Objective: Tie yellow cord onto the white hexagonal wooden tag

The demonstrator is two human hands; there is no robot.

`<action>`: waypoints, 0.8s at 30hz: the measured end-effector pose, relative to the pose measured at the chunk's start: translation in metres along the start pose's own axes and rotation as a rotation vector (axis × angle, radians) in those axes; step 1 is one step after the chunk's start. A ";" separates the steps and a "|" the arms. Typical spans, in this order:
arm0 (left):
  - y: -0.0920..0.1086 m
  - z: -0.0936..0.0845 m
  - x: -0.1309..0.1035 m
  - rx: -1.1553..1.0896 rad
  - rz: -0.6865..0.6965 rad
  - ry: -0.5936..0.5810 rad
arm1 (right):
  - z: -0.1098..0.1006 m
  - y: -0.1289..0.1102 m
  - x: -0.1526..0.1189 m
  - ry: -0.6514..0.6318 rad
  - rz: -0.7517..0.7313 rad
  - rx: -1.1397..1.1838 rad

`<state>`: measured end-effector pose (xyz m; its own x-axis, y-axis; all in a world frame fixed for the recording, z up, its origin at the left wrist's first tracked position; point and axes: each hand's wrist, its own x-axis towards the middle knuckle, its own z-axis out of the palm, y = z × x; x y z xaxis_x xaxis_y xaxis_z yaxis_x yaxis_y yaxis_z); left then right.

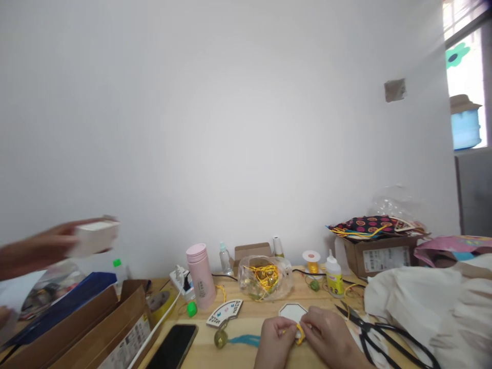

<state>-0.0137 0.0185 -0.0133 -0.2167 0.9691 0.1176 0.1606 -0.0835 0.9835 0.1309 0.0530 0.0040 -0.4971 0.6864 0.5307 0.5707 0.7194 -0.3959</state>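
My left hand and my right hand meet low at the table's front edge, both pinching a small piece of yellow cord. Just behind them lies a white octagonal card. A teal tassel with a brass bell lies left of my left hand. At the far left, another person's hand holds up a small white box, blurred by motion.
On the wooden table are a pink flask, a bag of gold cord, a glue bottle, black scissors, a black phone, a fan-shaped card and open cardboard boxes. White cloth lies at the right.
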 end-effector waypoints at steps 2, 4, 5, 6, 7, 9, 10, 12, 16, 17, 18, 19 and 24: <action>0.008 0.001 -0.002 0.043 -0.009 -0.027 | -0.002 -0.001 0.000 0.012 -0.009 -0.003; 0.014 0.002 -0.003 0.067 -0.003 -0.035 | -0.003 -0.002 -0.001 0.020 -0.023 0.000; 0.015 0.002 -0.003 0.071 0.009 -0.029 | -0.004 -0.002 -0.001 0.020 -0.036 -0.002; 0.016 0.003 -0.003 0.071 0.021 -0.025 | -0.004 -0.002 -0.001 0.018 -0.051 -0.006; 0.016 0.003 -0.003 0.068 0.030 -0.024 | -0.004 -0.002 -0.002 0.012 -0.064 -0.012; 0.016 0.004 -0.003 0.062 0.033 -0.031 | -0.003 -0.001 -0.002 0.003 -0.072 -0.023; 0.016 0.004 -0.003 0.060 0.033 -0.040 | -0.003 -0.001 -0.002 0.002 -0.065 -0.026; 0.016 0.004 -0.003 0.063 0.047 -0.068 | -0.004 -0.002 -0.001 0.008 -0.039 -0.030; 0.017 0.003 -0.003 0.043 0.095 -0.110 | -0.005 -0.003 0.000 0.022 -0.006 -0.028; 0.017 0.003 -0.004 0.031 0.092 -0.107 | -0.005 -0.003 0.000 0.024 -0.002 -0.025; 0.016 0.003 -0.004 0.018 0.084 -0.099 | -0.006 -0.002 0.000 0.026 0.001 -0.021; 0.016 0.003 -0.004 0.007 0.072 -0.093 | -0.006 -0.002 0.000 0.027 0.004 -0.016; 0.019 0.003 -0.006 -0.041 0.056 -0.140 | -0.010 -0.001 -0.001 0.020 -0.001 0.056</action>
<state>-0.0062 0.0115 0.0037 -0.0720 0.9853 0.1552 0.1283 -0.1452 0.9811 0.1372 0.0506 0.0118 -0.4838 0.6839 0.5461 0.5324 0.7252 -0.4367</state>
